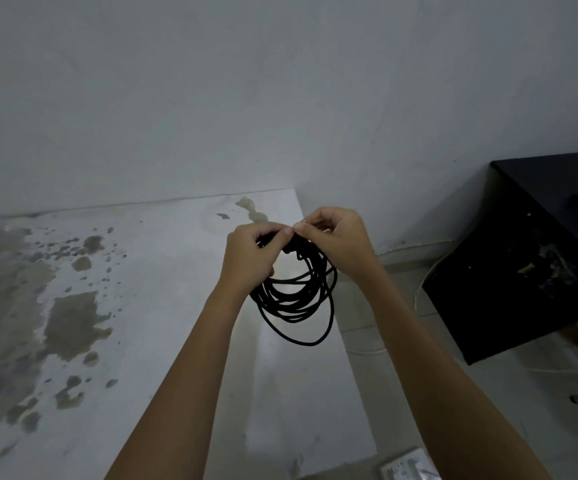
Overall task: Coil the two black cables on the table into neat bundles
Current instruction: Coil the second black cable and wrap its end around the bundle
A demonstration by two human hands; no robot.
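Note:
A black cable (294, 299) hangs as a bundle of several loops above the right part of the white table (142, 306). My left hand (253, 252) grips the top of the bundle with curled fingers. My right hand (336, 237) pinches the cable at the same spot, thumb and fingertips meeting those of the left hand. The lowest loop dangles near the table's right edge. A second black cable is not in view.
The table carries large brown-grey stains (69, 327) on its left half and stands against a pale wall. A black piece of furniture (530, 258) stands on the floor to the right, with a white cord (426, 282) beside it. A white power strip (409, 467) lies near the bottom.

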